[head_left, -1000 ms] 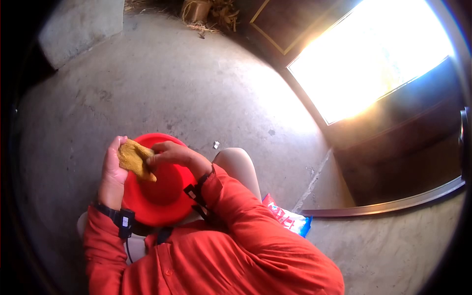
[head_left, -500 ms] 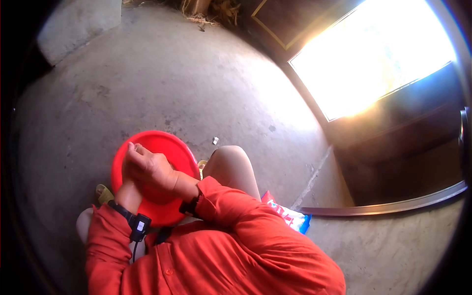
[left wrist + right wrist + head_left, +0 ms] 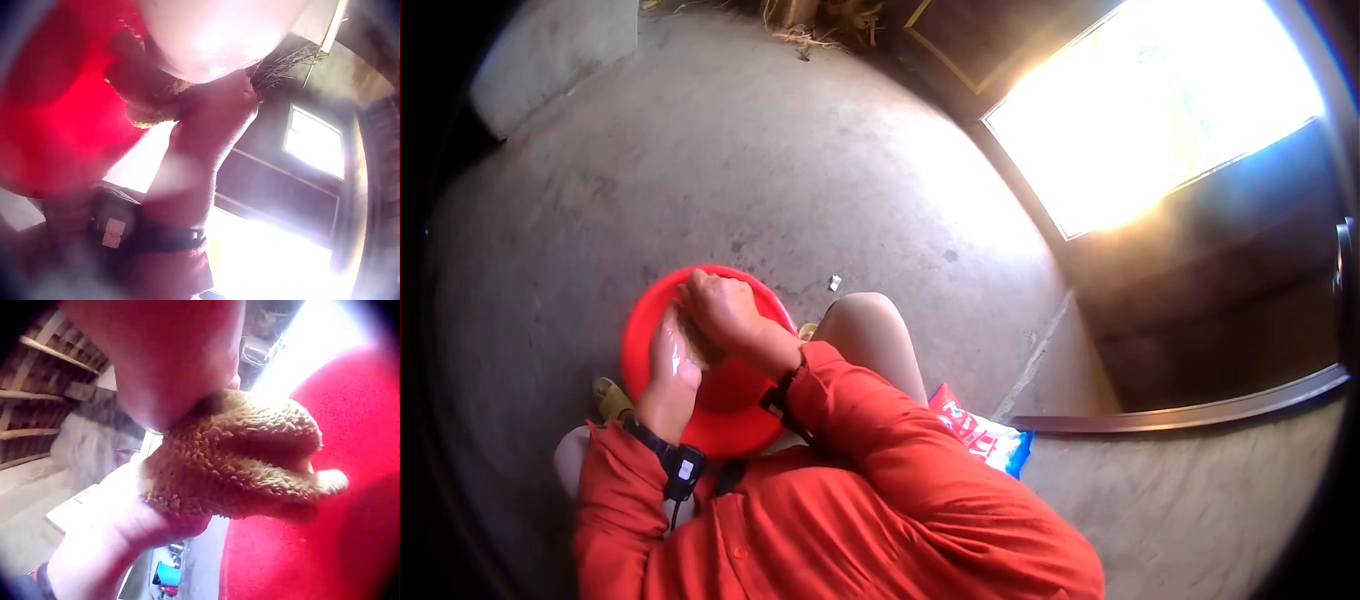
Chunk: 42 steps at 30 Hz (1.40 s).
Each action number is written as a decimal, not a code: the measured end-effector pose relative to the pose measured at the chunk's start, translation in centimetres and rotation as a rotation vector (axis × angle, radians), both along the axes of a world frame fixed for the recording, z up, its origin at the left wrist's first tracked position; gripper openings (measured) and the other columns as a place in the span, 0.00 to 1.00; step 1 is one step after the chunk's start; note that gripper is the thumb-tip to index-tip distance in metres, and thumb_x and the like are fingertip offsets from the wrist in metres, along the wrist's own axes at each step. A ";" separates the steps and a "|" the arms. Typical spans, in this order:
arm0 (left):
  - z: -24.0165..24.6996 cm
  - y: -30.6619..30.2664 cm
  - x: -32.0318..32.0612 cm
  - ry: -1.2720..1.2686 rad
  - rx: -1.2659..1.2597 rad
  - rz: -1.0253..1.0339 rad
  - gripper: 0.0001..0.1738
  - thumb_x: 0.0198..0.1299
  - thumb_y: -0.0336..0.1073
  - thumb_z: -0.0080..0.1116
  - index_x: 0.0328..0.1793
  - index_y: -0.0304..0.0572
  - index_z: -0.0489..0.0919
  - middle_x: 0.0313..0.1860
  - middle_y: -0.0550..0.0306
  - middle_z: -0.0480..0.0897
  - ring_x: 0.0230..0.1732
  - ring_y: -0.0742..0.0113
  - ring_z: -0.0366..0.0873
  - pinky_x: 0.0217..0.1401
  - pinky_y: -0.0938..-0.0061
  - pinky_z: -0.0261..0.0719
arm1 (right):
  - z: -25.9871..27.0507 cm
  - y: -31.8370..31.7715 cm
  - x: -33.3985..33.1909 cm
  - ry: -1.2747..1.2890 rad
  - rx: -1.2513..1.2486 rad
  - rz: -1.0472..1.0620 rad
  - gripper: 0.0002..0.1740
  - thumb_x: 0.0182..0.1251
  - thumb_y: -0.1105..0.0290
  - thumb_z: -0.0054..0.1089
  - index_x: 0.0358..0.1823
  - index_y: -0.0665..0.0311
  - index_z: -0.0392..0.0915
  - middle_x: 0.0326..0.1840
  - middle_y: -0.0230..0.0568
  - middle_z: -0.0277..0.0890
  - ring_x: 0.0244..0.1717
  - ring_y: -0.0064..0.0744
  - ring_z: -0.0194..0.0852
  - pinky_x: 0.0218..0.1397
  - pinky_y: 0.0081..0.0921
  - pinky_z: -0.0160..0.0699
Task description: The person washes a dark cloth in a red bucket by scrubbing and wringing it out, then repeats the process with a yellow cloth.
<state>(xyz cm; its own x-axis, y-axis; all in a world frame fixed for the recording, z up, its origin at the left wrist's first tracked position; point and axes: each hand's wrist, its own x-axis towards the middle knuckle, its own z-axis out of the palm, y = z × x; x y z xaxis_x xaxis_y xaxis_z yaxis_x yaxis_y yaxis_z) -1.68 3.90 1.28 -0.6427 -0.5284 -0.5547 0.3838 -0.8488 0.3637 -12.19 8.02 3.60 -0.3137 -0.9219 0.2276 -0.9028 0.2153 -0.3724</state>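
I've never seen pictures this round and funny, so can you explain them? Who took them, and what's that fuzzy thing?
There is no machine here: a person wears three small cameras. The big round picture comes from the one on the head, looking down at the concrete floor. The other two cameras sit on the wrists, so everything there looks huge and blurry. Both hands are over a red basin. The right hand grips a fuzzy yellow-brown cloth, and the left hand presses against it from the other side. A colourful packet lies on the floor beside the person.
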 end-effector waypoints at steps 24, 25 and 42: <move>3.2 -0.4 0.9 -0.142 -0.370 -0.008 0.16 0.63 0.41 0.58 0.51 0.39 0.77 0.45 0.57 0.80 0.48 0.68 0.77 0.54 0.71 0.74 | 1.5 1.0 -2.0 -0.937 -0.360 -0.236 0.10 0.60 0.67 0.61 0.33 0.66 0.72 0.22 0.41 0.71 0.25 0.26 0.68 0.29 0.27 0.71; 2.8 -0.6 0.8 -0.130 -0.322 0.037 0.16 0.63 0.42 0.58 0.52 0.39 0.77 0.46 0.57 0.80 0.48 0.68 0.77 0.55 0.71 0.74 | 1.7 1.1 -1.3 -0.791 -0.402 -0.170 0.10 0.59 0.68 0.62 0.33 0.66 0.71 0.21 0.41 0.71 0.24 0.27 0.69 0.27 0.26 0.71; -0.2 1.7 1.6 0.020 -0.092 -0.066 0.17 0.70 0.45 0.43 0.54 0.43 0.74 0.49 0.56 0.79 0.49 0.60 0.77 0.54 0.66 0.76 | 2.9 2.6 3.7 0.340 -0.233 0.294 0.06 0.53 0.69 0.56 0.29 0.62 0.69 0.25 0.40 0.74 0.23 0.39 0.77 0.21 0.32 0.73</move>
<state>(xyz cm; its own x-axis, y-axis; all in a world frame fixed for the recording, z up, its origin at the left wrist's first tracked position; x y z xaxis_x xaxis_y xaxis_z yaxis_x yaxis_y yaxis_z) -0.07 5.55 1.12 -0.6883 -0.5326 -0.4926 0.3363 -0.8359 0.4338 -8.50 10.64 6.54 0.0795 -0.8726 0.4819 -0.9913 -0.1202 -0.0542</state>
